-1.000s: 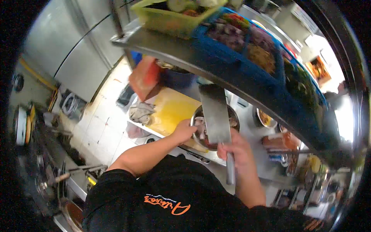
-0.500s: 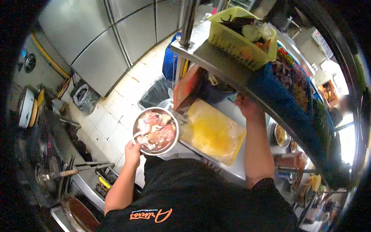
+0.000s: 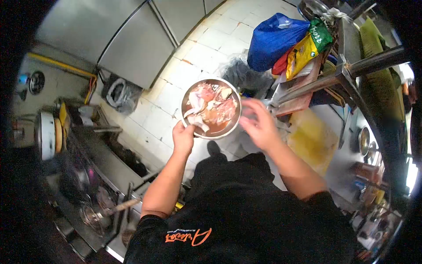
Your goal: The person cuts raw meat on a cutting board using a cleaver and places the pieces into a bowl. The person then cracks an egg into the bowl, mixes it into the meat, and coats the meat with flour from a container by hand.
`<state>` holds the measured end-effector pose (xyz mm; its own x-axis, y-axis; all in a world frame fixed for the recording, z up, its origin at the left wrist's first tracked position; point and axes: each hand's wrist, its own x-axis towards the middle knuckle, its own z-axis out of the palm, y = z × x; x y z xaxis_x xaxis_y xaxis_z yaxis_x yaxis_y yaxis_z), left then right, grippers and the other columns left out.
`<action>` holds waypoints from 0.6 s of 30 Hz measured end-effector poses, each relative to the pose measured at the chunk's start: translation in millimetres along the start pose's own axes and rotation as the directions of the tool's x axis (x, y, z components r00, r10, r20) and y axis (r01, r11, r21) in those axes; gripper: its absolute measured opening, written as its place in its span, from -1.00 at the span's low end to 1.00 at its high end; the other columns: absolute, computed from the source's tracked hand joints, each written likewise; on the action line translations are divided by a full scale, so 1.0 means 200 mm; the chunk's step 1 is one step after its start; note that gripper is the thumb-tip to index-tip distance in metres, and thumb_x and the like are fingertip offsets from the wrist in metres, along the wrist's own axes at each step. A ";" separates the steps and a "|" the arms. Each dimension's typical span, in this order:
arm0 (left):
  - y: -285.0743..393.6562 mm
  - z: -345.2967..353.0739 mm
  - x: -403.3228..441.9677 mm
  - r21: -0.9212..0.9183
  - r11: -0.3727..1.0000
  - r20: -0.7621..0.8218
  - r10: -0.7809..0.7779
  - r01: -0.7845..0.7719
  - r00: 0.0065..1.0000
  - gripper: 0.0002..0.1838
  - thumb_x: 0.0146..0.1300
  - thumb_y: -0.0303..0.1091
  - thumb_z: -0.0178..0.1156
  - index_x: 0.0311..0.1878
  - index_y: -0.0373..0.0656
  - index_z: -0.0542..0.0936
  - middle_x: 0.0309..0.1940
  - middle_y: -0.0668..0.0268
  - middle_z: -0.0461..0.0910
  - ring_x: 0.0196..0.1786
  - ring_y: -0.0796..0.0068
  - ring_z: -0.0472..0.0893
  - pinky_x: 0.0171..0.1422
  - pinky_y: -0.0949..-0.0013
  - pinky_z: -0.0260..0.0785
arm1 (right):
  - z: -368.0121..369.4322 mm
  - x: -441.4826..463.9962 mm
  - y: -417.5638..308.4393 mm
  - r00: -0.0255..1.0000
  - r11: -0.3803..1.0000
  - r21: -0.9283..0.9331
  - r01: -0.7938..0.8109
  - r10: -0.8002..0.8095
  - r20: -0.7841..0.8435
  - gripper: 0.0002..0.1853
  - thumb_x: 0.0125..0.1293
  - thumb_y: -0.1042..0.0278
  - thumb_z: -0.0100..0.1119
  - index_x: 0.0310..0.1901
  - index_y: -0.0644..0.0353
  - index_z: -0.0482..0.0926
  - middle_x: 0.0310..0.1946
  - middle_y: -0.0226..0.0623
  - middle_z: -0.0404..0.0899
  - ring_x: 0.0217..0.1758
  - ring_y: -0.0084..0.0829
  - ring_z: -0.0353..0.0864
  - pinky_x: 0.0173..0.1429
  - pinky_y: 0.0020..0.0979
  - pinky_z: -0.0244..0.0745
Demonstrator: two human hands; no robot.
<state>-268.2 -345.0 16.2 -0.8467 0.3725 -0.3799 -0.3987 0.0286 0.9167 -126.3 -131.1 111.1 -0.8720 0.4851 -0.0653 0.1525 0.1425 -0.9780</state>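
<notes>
Tiled floor point(image 3: 162, 103) is under our bowl point(image 3: 215, 137) of meat point(image 3: 213, 107) | left hand point(image 3: 183, 139), stretched forward, clamps fingers on bowl | right hand point(image 3: 260, 124) blurred beside it, fingers apart; contact we cannot tell

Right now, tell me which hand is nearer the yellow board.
Right. The right hand is beside the bowl, toward the yellow board; the left hand, farther off, grips the bowl.

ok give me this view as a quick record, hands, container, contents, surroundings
left hand: gripping the bowl's rim, thumb over the edge
right hand: open, blurred, at the bowl's right side; contact unclear
container: round bowl, held above the tiled floor
contents: pinkish meat pieces
surroundings: yellow-stained board, blue bag
</notes>
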 end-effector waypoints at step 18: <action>0.69 0.62 0.53 0.793 0.445 0.246 0.392 -0.417 0.887 -0.69 0.14 -0.31 0.19 -0.57 -0.33 0.39 -0.62 -0.10 0.53 -0.54 -0.01 0.56 -0.35 0.08 0.40 | 0.36 1.02 0.33 0.804 0.901 -0.321 0.294 -0.414 -0.426 -0.17 0.27 -0.14 0.28 0.45 0.15 0.28 0.47 0.16 0.16 0.53 0.15 0.10 0.56 -0.02 0.00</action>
<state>-369.3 -186.1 117.0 -0.8201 0.5697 0.0527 0.4545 0.5928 0.6648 -328.1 -84.3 19.1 -0.5660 0.6991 0.4369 0.0305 0.5474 -0.8363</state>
